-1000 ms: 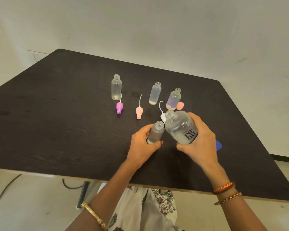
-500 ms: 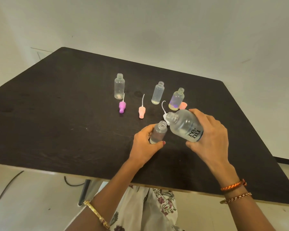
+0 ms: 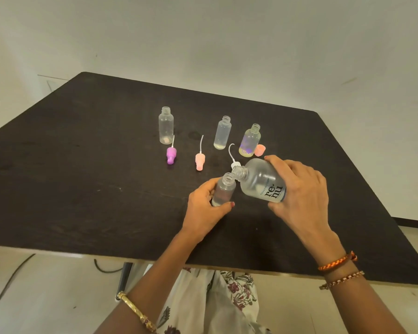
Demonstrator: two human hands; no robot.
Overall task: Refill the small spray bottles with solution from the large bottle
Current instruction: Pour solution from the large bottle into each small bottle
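My left hand grips a small clear spray bottle, uncapped and upright on the dark table. My right hand holds the large clear bottle, labelled "re-nu", tilted left so its open mouth sits right at the small bottle's neck. Three more small open bottles stand behind: one at the left, one in the middle, one with a purple tint. Each holds a little liquid at the bottom.
Loose spray tops lie on the table: a purple one, a pink one and a white one partly behind the large bottle. An orange cap sits beside the tinted bottle. The table's near edge is close to my body.
My right hand has tipped the large bottle further over and brought its mouth down to the small bottle's neck. My left hand keeps its hold on the small bottle.
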